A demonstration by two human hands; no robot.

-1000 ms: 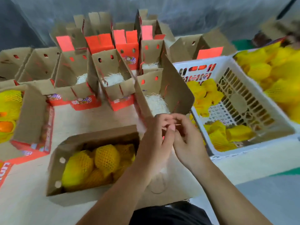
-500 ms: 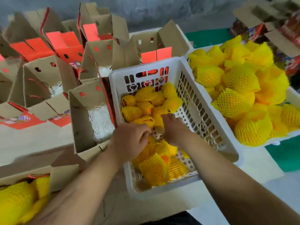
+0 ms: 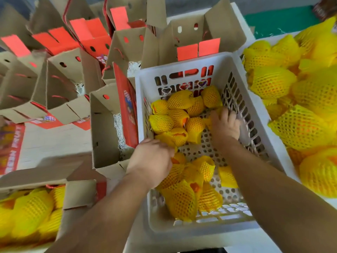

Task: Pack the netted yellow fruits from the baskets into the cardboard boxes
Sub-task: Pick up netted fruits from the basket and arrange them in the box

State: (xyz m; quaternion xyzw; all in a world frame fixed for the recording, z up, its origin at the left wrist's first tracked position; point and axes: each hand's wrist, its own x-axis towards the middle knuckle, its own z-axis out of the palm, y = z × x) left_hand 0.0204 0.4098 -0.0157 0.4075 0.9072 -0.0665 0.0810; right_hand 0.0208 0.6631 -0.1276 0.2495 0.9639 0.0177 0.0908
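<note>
Cardboard at the near left: a filled box (image 3: 36, 212) already holds netted yellow fruits, so part of the packing looks done. Beyond it on the table (image 3: 54, 136) stand many open boxes (image 3: 60, 83), several showing only white shredded padding, and the nearest empty box (image 3: 107, 128) sits just beside the white basket (image 3: 182, 68). Much work seems left. The left hand (image 3: 151, 161) reaches into the basket with its fingers curled down onto a netted fruit (image 3: 173, 136) near the left wall; whether it truly grips cannot be told. The right hand (image 3: 225, 125) lies deeper, fingers spread and bent over another fruit (image 3: 197, 126), its hold equally unclear. About a dozen fruits remain here, and a second basket (image 3: 277, 128) at far right is heaped with larger ones (image 3: 300, 128).
</note>
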